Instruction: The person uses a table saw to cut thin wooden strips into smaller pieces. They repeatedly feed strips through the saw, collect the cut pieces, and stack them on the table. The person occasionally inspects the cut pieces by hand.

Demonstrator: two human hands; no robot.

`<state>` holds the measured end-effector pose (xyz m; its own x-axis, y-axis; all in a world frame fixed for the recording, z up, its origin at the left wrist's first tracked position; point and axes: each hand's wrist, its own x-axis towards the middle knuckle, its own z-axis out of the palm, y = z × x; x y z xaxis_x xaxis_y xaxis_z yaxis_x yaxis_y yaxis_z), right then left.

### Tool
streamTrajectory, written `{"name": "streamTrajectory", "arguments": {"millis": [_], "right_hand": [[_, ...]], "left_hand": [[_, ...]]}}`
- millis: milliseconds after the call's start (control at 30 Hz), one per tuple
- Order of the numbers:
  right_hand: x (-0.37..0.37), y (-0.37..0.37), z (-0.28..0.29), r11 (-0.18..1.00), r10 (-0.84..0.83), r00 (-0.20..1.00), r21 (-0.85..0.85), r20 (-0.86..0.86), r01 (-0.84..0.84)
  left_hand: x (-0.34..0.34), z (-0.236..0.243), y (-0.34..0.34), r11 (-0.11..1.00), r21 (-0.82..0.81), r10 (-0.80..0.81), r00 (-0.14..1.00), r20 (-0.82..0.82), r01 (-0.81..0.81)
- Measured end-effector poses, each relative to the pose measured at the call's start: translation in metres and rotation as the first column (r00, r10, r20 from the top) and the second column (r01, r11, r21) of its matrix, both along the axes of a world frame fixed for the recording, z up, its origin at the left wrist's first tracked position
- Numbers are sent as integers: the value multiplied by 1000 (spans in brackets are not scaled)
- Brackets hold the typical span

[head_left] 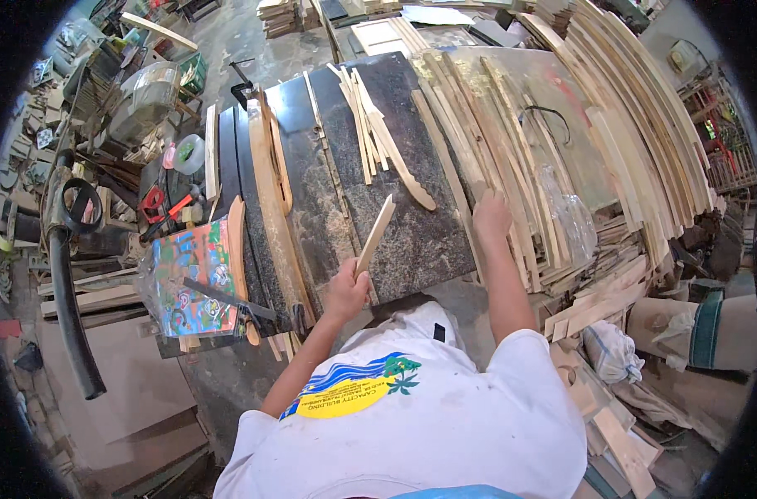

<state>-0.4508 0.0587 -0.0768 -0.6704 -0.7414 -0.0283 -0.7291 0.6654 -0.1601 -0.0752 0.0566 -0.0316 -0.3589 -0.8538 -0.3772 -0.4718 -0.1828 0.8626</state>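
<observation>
My left hand [345, 287] is closed around a short pale wooden strip [377, 231], held tilted over the dark speckled worktop [403, 249]. My right hand [492, 212] reaches out to long wooden strips [512, 233] lying along the right part of the bench, its fingers curled; what they hold, if anything, is hidden. Several thin sticks and a curved wooden piece [403, 175] lie loosely together beyond my left hand. A thick wooden rail [270, 200] lies to the left, near a colourful printed sheet [191, 254] with a dark straight bar [229, 299] across it.
A black clamp [241, 83] is at the bench's far left edge. Red-handled tools [152, 204] and a translucent tub [191, 154] sit further left, beside a hanging black pipe [66, 274]. Stacked boards [645, 141] crowd the right. A white sack [607, 353] is at the lower right.
</observation>
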Motion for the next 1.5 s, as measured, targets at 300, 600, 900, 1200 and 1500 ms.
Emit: {"name": "streamTrajectory", "arguments": {"millis": [300,600,900,1200,1500], "right_hand": [[-4,8,14,933,88,740,-316,667,174],[53,8,49,822,219,102,-240,970,516],[97,-23,71,712,487,-161,-284,859,642],[14,-100,34,662,447,-44,-297,893,688],[48,-97,26,723,450,-173,-244,876,646]], "left_hand": [[-9,-41,29,976,-217,60,986,157,-25],[-55,-15,23,872,-476,-58,989,132,115],[-101,5,79,981,-155,-161,923,-350,112],[36,64,142,726,582,187,709,-680,366],[22,52,176,697,657,431,566,-703,286]]}}
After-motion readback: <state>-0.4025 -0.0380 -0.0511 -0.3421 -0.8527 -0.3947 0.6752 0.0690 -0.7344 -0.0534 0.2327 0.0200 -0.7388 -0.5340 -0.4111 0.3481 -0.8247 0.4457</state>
